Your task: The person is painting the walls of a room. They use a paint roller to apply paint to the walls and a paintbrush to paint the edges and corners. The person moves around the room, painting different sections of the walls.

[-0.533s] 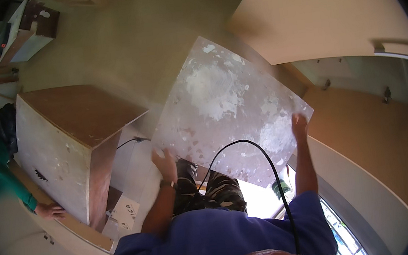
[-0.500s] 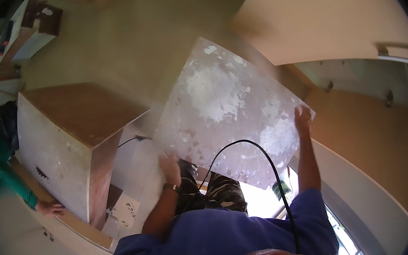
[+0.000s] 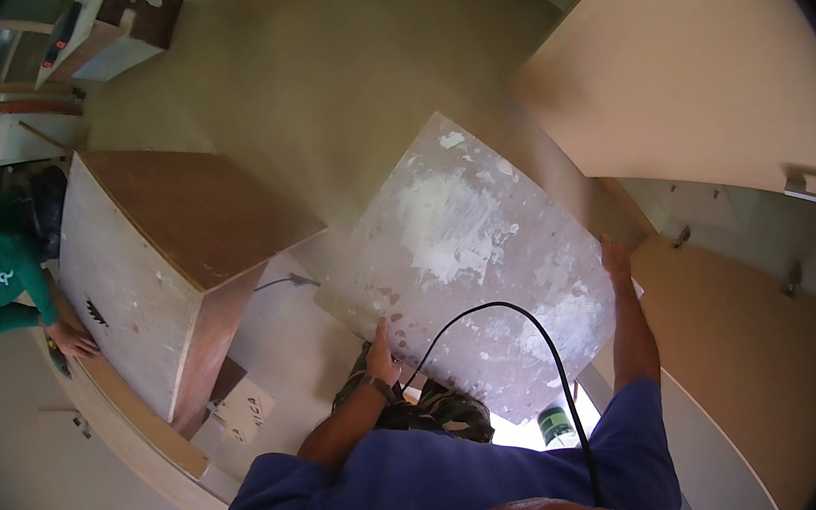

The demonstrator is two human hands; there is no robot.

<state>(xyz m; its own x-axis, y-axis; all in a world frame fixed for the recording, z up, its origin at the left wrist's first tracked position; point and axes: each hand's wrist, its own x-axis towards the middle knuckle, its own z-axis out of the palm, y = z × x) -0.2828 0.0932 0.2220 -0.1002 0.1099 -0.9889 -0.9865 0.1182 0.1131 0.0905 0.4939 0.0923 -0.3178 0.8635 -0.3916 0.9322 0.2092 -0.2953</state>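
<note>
A large flat grey-white panel (image 3: 411, 285), blotched with white filler-like patches, lies tilted in front of me. My right hand (image 3: 616, 259) is closed over its right edge, near the corner. At the near left edge, my left hand (image 3: 382, 359) grips the panel with the thumb on the upper face; its other fingers are mostly hidden. A watch (image 3: 379, 389) is on my left wrist. A black cable (image 3: 494, 306) arches over the panel's near part, close to my body.
To the left stands a wooden box-like cabinet (image 3: 201, 208) with a brown top. A co-worker in a green shirt (image 3: 1, 261) leans there, hand (image 3: 74, 340) beside it. A pale door-like board (image 3: 688, 62) rises at right. A green container (image 3: 554, 426) sits near my right arm.
My left hand has moved right, up to the panel's near edge. The panel appears lower in view and slightly turned. The head view has shifted, showing more of the co-worker.
</note>
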